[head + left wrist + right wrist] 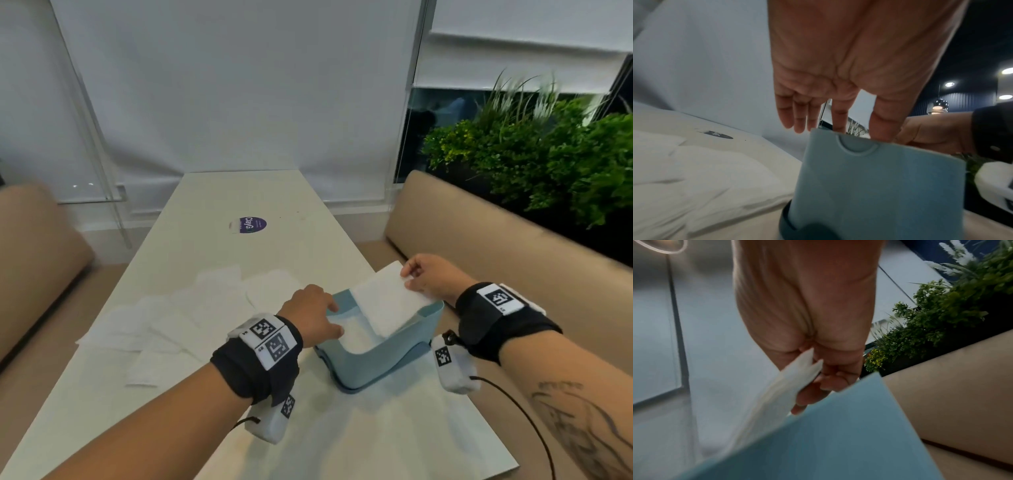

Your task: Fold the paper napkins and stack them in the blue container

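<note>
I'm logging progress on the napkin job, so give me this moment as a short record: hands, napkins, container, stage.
left hand: straight fingers rest on the left rim of the blue container
right hand: pinches a folded napkin, its lower end inside the container
stacked napkins: white, already lying in the container
loose napkins: spread on the table, left of the container
stage: napkin partly in, not yet released

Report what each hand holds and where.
The right hand pinches a folded napkin by its upper corner; the left hand holds nothing, its straight fingers at the blue container's rim.
</note>
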Demonstrator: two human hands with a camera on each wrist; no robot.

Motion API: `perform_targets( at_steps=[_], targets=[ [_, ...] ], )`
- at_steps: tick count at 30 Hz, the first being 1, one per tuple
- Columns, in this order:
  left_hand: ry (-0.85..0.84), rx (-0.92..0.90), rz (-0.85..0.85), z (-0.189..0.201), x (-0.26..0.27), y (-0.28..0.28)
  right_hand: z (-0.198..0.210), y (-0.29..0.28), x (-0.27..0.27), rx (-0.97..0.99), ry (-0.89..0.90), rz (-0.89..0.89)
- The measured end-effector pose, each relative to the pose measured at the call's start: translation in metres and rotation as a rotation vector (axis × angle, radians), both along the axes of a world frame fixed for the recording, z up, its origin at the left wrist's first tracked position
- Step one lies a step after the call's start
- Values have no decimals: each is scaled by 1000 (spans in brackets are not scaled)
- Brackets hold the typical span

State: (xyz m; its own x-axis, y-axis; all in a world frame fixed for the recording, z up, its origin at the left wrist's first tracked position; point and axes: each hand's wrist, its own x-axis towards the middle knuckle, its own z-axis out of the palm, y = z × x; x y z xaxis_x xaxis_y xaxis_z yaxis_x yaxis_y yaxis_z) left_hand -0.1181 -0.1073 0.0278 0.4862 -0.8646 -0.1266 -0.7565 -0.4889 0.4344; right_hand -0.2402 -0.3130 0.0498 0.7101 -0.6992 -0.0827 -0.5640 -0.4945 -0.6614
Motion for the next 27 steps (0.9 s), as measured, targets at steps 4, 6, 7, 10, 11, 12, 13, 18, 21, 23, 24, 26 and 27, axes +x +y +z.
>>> perform_targets(
  at_steps=[4, 6, 7, 10, 11, 12, 13, 18, 21, 23, 24, 26, 27],
  targets=[
    [62, 17, 23, -4, 1, 1, -11, 7, 12, -195, 173, 103],
    [85, 12, 39, -5, 2, 3, -13, 13, 18, -300, 274, 140],
    [92, 8, 47, -5, 2, 4, -12, 17, 21, -354, 337, 162],
    [102, 8, 67, -5, 4, 7, -14, 24, 28, -498, 518, 201],
    [101, 12, 74, -5, 5, 8, -15, 26, 29, -536, 565, 210],
    [98, 14, 80, -6, 6, 9, -16, 28, 30, -568, 605, 215],
    [98, 15, 88, -6, 7, 10, -17, 30, 31, -593, 641, 220],
    [48, 35, 83, -8, 6, 12, -16, 34, 32, -654, 767, 233],
    [12, 52, 70, -8, 5, 11, -14, 35, 32, -628, 828, 244],
    [-53, 56, 46, -8, 5, 11, -11, 35, 32, -602, 862, 265],
    [-103, 38, 26, -7, 4, 11, -9, 35, 32, -588, 873, 271],
    [-222, -34, -54, -3, 3, 10, -4, 36, 33, -546, 831, 279],
    [-276, -63, -118, -1, 2, 9, -2, 37, 34, -504, 773, 295]
  ],
)
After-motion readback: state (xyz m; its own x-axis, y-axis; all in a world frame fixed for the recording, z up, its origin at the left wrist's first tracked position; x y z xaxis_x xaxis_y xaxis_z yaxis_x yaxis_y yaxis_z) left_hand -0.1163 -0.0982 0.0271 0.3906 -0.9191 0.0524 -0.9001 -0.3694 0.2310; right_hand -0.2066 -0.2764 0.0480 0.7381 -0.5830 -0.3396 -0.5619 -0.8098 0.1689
